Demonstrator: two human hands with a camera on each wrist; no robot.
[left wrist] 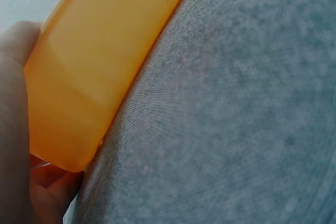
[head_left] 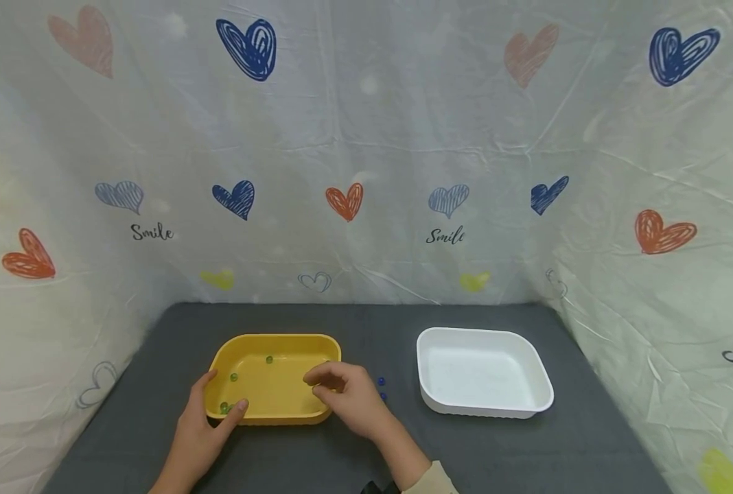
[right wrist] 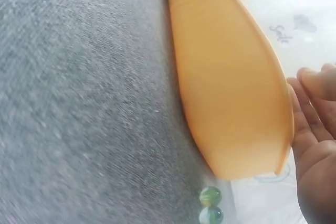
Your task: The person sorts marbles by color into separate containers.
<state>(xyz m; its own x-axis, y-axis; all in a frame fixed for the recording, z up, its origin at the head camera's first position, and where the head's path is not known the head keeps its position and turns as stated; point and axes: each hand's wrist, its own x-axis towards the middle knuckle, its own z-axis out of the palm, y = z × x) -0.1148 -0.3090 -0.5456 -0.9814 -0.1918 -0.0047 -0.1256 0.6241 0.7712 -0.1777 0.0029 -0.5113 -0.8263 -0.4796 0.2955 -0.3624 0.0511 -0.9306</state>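
Observation:
My left hand [head_left: 198,418] grips the left front corner of a yellow tray [head_left: 280,420], its thumb over the rim and the other fingers along the outer side. In the left wrist view, those fingers [left wrist: 55,192] bend around the end of the tray. Several green glass marbles [head_left: 269,359] lie inside, mostly toward the left. My right hand [head_left: 354,401] hovers over the tray's right end, fingers loosely bent, with a gap between thumb and forefinger. Nothing shows between its fingertips [right wrist: 304,74] in the right wrist view.
Two blue marbles [head_left: 381,381] lie on the dark grey cloth just right of the yellow tray; the right wrist view shows two marbles [right wrist: 210,196] beside it. Farther right stands a white tray [head_left: 486,412]. A heart-patterned curtain [head_left: 391,206] encloses the back and sides.

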